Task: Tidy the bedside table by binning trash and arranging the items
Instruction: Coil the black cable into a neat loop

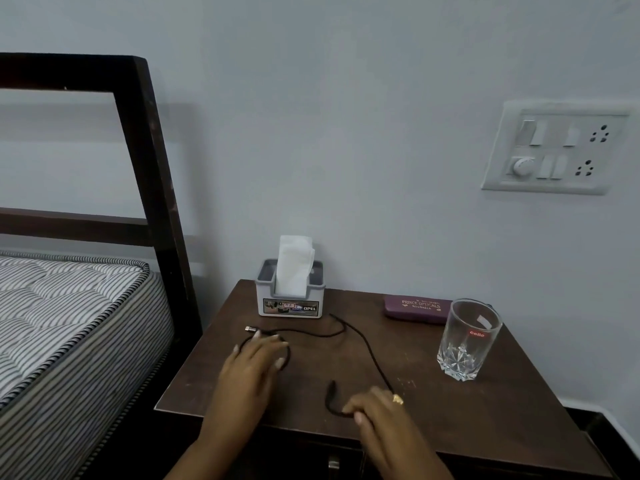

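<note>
On the bedside table [450,410], a black cable [373,356] lay snaking between both hands, left hand [256,362] flat, straight fingers pressed on its looped plug end, right hand [379,408] curled, pinching the other end near the front edge.

The bench [485,427] is a dark brown wooden bedside top, scuffed pale along its front left edge. At its rear left corner stands a grey tissue box [291,308] with a white tissue [294,265] sticking upright out of it. A maroon spectacle case [417,308] lies flat along the rear right, and a clear, empty glass [467,341] stands upright just in front of its right end. A thin black cable [363,341] wanders across the middle, its metal plug [250,329] near the left edge. The left hand [256,362] rests flat on a loop of it; the right hand [377,407] at the front seems to pinch the other end.
</note>
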Tool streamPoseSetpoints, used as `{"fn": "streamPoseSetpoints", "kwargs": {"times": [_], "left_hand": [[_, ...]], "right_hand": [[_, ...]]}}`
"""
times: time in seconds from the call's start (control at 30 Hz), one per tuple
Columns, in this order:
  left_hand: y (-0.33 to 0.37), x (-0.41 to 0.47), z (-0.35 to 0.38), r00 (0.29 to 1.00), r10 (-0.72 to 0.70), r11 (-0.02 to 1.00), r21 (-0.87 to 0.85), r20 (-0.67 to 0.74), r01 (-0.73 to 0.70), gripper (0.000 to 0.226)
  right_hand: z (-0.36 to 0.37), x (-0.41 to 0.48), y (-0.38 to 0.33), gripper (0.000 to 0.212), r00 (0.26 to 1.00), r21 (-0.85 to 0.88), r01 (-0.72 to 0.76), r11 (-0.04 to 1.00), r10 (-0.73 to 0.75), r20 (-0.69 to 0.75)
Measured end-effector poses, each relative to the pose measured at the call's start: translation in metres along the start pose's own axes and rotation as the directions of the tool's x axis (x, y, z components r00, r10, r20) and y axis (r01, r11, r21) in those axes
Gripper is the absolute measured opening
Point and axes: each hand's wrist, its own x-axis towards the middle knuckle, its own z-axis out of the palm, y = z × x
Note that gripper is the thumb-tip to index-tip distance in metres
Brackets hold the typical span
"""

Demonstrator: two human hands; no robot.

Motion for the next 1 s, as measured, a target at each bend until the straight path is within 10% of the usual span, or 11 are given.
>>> {"fn": "streamPoseSetpoints", "kwargs": {"times": [0.27, 0.4, 0.6, 0.8, 0.9, 1.0], "left_hand": [[0.093, -0.043, -0.006, 0.909, -0.011, 0.649, -0.689, 0.417, 0.324, 0.028], [0.117, -0.041, -0.02, 0.831, -0.223, 0.198, -0.81, 0.51, 0.551, 0.027], [0.124, -0.012, -0.035, 0.876, -0.344, -0.193, -0.939, 0.337, 0.286, 0.031], [0.118, -0.002, -0.016, 0.957, -0.276, 0.33, -0.927, 0.084, 0.177, 0.028], [0.101, -0.009, -0.007, 0.992, -0.006, 0.741, -0.667, -0.125, -0.08, 0.029], [0.09, -0.015, -0.01, 0.977, 0.205, 0.891, -0.4, -0.064, -0.213, 0.035]], "right_hand": [[-0.045, 0.041, -0.031, 0.024, 0.965, 0.277, -0.065, 0.959, 0.131, -0.228], [-0.05, 0.049, -0.027, 0.027, 0.939, 0.298, -0.107, 0.948, 0.195, -0.284], [-0.027, 0.024, -0.045, 0.032, 0.98, -0.032, -0.182, 0.983, 0.178, -0.09], [-0.025, 0.021, -0.075, 0.032, 0.964, -0.201, -0.24, 0.95, 0.258, 0.07], [-0.039, 0.025, -0.078, 0.031, 0.951, -0.255, -0.231, 0.939, 0.273, 0.143], [-0.052, 0.031, -0.076, 0.028, 0.954, -0.302, -0.198, 0.932, 0.254, 0.159]]}}
